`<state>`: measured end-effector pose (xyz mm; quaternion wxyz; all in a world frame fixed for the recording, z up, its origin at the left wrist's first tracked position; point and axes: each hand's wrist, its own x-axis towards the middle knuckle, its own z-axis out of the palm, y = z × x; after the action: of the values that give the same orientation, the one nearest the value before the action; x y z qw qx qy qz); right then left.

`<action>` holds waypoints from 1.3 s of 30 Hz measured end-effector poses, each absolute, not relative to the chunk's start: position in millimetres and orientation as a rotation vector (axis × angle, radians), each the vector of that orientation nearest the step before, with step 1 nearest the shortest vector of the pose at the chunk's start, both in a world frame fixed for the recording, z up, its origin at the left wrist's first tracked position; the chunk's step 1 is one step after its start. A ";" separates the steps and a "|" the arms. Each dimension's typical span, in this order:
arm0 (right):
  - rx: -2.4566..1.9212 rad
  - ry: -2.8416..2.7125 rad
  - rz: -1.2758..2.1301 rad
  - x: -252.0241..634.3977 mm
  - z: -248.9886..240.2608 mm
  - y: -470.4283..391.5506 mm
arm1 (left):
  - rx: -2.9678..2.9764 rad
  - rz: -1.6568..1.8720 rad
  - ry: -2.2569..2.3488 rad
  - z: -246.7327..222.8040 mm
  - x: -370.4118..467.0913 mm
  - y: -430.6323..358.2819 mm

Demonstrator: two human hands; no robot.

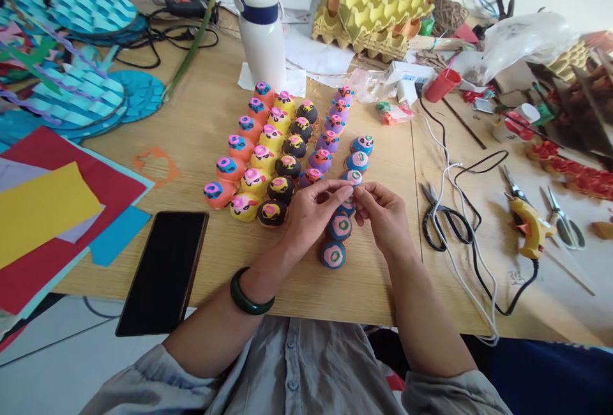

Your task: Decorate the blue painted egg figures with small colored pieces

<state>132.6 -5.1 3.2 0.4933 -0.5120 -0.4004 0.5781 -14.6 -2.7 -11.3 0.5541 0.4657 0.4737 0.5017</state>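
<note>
My left hand (313,211) and my right hand (383,214) meet fingertip to fingertip over a column of blue domes with pink tops. Each hand is pinched; whatever sits between the fingertips is too small to make out. Below them lie a blue dome with a green ring (332,254) and another like it (340,227). Further up the same column are more blue domes (359,161), partly behind my fingers. Left of my hands stand columns of black (280,189), yellow (263,157), orange (219,193) and purple domes (327,141) with small coloured pieces on top.
A phone (163,273) and coloured paper sheets (45,204) lie left. A white bottle (262,32) stands behind the domes. On the right are black-handled scissors (445,217), tangled cables, a yellow glue gun (530,226) and a red cup (441,85). Egg trays (383,6) are at the back.
</note>
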 end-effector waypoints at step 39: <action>-1.282 -0.951 1.469 132.5 5.3 -4.6 | 1.141 1.195 1.199 -16.0 -15.3 -2.5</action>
<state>132.5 -4.6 5.3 0.4675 -0.5224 -0.3875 0.5987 -15.3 -2.5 -16.0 0.5228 0.4765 0.5007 0.4990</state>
